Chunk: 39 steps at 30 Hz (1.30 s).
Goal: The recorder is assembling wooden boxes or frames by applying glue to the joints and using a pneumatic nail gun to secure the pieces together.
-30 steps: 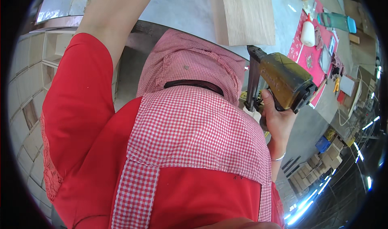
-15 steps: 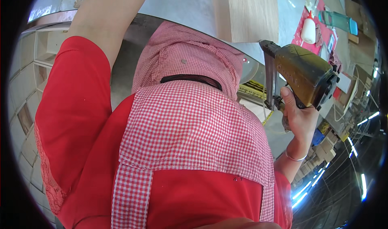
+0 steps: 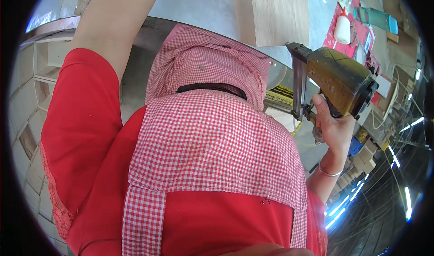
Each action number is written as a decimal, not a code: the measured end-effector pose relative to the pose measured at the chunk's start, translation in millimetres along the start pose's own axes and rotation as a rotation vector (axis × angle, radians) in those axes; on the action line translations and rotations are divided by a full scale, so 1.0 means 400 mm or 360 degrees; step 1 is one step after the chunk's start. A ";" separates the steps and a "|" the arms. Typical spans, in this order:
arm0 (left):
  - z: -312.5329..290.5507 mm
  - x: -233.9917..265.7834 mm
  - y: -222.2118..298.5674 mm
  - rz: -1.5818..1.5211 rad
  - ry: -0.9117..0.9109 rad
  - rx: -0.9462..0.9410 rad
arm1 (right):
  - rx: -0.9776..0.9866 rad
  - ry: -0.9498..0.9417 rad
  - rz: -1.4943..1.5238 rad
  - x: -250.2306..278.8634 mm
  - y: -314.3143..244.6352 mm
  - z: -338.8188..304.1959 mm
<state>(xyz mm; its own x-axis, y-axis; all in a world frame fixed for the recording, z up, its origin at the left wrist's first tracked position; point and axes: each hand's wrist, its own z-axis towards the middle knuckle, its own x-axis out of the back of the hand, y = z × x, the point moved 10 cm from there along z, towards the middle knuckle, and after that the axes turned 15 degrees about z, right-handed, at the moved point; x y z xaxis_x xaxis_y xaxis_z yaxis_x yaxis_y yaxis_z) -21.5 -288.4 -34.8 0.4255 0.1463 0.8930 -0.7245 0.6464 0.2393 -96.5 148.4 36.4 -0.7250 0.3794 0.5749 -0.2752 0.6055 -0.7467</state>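
Right hand [image 3: 332, 129] clamped on nail gun [image 3: 337, 82], raised beside wooden board [image 3: 275, 12]. Left arm stretched up past frame; left hand out of sight. Glue bottle [image 3: 342, 28] on red mat [image 3: 357, 34] beyond.

A cluttered workshop seen past a wide grey worktop.

The grey worktop [image 3: 203, 5] runs across twelve o'clock, with a pale wooden board [image 3: 275, 12] lying on it. At one to two o'clock sits a red mat [image 3: 357, 32] carrying a white squeeze bottle [image 3: 342, 28], with a teal box [image 3: 375, 18] just beside it. Pale wooden compartments [image 3: 31, 93] line the nine o'clock side. Small wooden blocks [image 3: 361, 159] are piled at four o'clock, and bright streaks of light [image 3: 407, 201] curve along the dark rim there.
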 end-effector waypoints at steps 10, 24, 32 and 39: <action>0.037 -0.096 -0.058 -0.0007 0.0119 -0.0181 | 0.0044 0.0035 0.0249 -0.021 0.034 -0.009; -0.493 0.319 0.115 0.0340 -0.0194 -0.0367 | -0.0139 0.0414 0.0099 0.202 0.080 0.036; -0.436 0.323 0.217 -0.0557 0.0315 -0.1030 | -0.0132 0.0371 0.0085 0.198 0.070 0.056; -0.423 0.216 0.210 0.0162 -0.0732 -0.0764 | -0.0164 0.0302 0.0086 0.194 0.087 0.065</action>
<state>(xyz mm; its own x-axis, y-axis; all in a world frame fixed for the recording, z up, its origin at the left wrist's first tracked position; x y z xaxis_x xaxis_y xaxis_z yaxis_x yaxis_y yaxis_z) 46.1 -94.6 -2.1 0.0164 -0.0413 0.9990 -0.3821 0.9231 0.0445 -178.8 180.6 46.2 -0.6024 0.5320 0.5951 -0.1665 0.6454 -0.7455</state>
